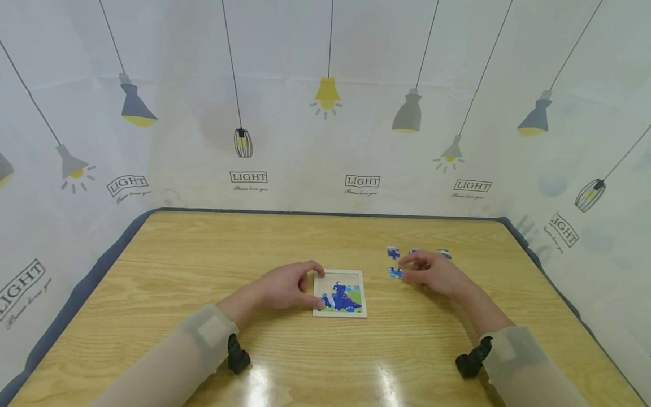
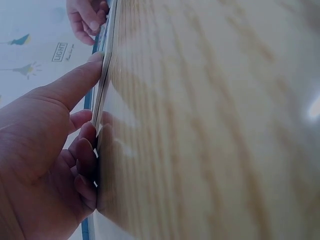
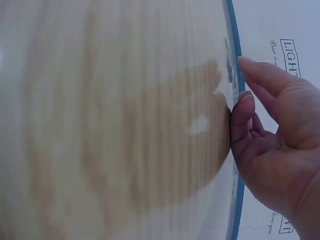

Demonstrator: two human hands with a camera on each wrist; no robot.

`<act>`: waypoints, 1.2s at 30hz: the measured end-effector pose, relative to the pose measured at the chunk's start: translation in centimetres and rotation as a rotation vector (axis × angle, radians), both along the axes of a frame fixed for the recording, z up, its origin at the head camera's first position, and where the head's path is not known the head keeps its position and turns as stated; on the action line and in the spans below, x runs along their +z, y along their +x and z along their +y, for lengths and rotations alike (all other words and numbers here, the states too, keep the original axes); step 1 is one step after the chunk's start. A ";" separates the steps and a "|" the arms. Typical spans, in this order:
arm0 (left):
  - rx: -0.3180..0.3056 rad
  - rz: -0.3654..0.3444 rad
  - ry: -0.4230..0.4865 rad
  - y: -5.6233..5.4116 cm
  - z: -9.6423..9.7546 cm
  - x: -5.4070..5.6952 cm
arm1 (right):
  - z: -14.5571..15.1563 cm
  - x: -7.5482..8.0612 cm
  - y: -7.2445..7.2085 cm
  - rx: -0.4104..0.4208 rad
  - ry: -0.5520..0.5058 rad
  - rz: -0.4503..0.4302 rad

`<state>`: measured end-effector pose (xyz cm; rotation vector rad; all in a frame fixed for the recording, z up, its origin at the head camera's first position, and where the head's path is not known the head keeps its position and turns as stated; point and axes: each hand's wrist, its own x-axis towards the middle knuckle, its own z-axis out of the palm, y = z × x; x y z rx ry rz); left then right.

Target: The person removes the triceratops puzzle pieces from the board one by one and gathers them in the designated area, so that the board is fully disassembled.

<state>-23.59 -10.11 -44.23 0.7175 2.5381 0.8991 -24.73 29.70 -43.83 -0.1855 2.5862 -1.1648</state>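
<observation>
A square jigsaw puzzle tray (image 1: pixel 364 294) with a pale frame lies on the table, partly filled with a blue dinosaur picture. My left hand (image 1: pixel 290 285) grips its left side, the thumb near the lower left corner and the index finger bent at the upper left one. In the left wrist view, the thumb of the left hand (image 2: pixel 45 135) lies along the tray's edge. To the right, my right hand (image 1: pixel 432 272) hovers low beside a blue puzzle piece (image 1: pixel 395 273). Thumb and index finger stand apart in the right wrist view, on the right hand (image 3: pixel 280 125).
Another blue puzzle piece (image 1: pixel 393 252) lies behind the nearer one. Further loose pieces, including a greenish one (image 1: pixel 445 253), are partly hidden behind the right hand. The wooden table (image 1: pixel 213 243) ends at a wall cloth (image 1: pixel 285 113) printed with lamps.
</observation>
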 end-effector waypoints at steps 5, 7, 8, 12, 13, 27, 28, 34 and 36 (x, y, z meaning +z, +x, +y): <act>0.001 -0.003 0.001 0.0 0.0 0.1 | -0.7 0.5 0.4 0.018 -0.007 0.026; 0.002 -0.003 -0.001 0.0 0.0 0.1 | -1.6 0.6 0.7 0.046 -0.012 0.037; 0.002 -0.003 -0.003 0.1 0.0 0.1 | -2.2 0.6 0.9 0.064 -0.018 0.037; 0.003 -0.003 -0.002 0.1 0.0 0.1 | -4.9 0.8 1.6 0.140 -0.051 0.017; 0.003 -0.004 -0.002 0.1 0.0 0.1 | -5.6 0.9 1.8 0.158 -0.060 0.006; 0.003 -0.020 0.001 0.1 0.1 -0.1 | -11.1 0.5 2.0 0.273 -0.082 -0.037; 0.001 -0.021 0.002 0.1 0.1 -0.1 | -11.2 0.4 1.9 0.278 -0.072 -0.032; 0.000 -0.019 0.002 0.1 0.0 0.2 | -11.6 0.3 1.7 0.307 0.014 0.013; 0.000 -0.019 0.000 0.0 -0.1 0.2 | -11.8 0.4 1.6 0.310 0.025 0.013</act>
